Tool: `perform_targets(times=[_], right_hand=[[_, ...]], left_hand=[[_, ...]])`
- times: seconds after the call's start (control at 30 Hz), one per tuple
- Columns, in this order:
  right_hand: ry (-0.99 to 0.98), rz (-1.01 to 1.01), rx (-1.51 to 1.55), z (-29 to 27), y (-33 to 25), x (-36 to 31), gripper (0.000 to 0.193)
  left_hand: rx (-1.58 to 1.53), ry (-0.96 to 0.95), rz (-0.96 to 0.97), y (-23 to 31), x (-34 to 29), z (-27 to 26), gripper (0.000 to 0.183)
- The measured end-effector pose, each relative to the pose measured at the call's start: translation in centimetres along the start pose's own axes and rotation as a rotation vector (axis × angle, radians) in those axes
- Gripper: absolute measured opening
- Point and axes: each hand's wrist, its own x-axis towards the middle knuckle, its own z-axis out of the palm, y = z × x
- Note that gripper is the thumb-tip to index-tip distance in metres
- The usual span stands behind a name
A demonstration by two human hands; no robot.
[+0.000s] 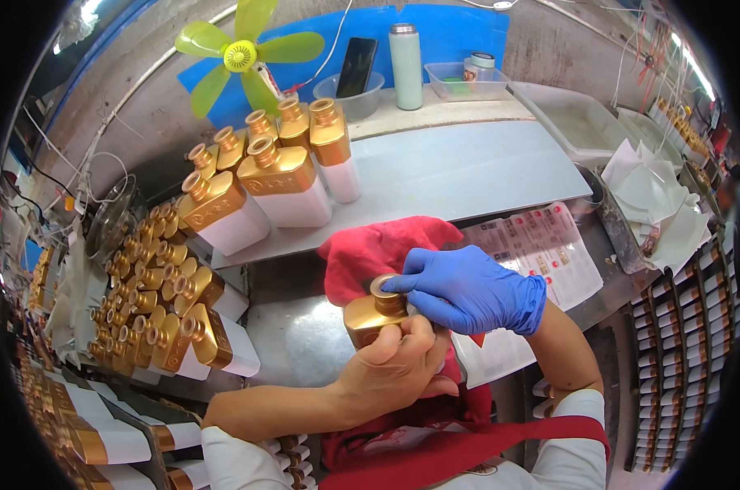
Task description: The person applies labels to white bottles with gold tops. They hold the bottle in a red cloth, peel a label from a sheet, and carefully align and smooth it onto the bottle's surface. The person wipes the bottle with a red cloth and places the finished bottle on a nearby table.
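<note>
Low in front of me, my bare left hand (398, 367) is wrapped round a flat-shouldered bottle (366, 318) with a gold top and an open gold neck. My right hand (468, 290), in a blue glove, reaches over from the right. Its fingers are bent together, with the fingertips against the bottle's neck and shoulder. A small pale bit shows under the gloved fingers, too little to name. The bottle's lower body is hidden by my hands. Just behind it a red cloth (378, 253) lies crumpled on the edge of the bench.
Several gold-and-white bottles (284, 192) stand on a grey board (460, 163); many more (157, 302) are massed at left. Printed sheets (549, 253) lie right of my hands. Behind are a green fan (239, 55), a phone (357, 67) and a flask (406, 69). Racked bottles (684, 351) stand right.
</note>
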Motion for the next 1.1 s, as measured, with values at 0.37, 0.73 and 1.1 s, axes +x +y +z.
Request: perform_targets(times=[0.37, 0.73, 1.1], right_hand=[[-0.043, -0.066, 0.163, -0.6, 0.0, -1.0, 0.034], [-0.043, -0.077, 0.139, -0.6, -0.9, -1.4, 0.031], [-0.055, -0.027, 0.078, -0.2, -2.2, -2.0, 0.032]], left_hand=[[0.271, -0.022, 0.005, 1.3, 1.0, 0.2, 0.041], [0.347, 0.064, 0.039, 1.3, 0.7, 0.9, 0.027], [-0.053, 0.307, -0.057, 0.8, -5.0, 1.3, 0.051]])
